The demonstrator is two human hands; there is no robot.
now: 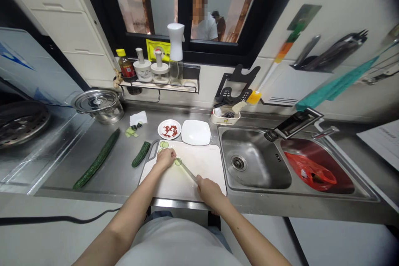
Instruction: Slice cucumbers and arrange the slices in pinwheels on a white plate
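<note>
A white cutting board (199,181) lies on the steel counter. My right hand (209,191) is wrapped round the handle of a knife (188,173), whose blade points up and left over the board. At the blade's tip is a round green cucumber slice (178,161). My left hand (166,158) is closed just left of that slice; what its fingers hold, if anything, is too small to make out. Several cucumber slices (163,144) lie at the board's upper left corner. Left of the board rests a short cucumber piece (141,154), and farther left a long whole cucumber (98,161).
Behind the board stand a plate of red pieces (169,129) and a white square plate (196,132). A double sink (256,158) with a red bag (311,172) is at right. At back left sit a lidded pot (107,110) and scraps (131,132) beside white paper.
</note>
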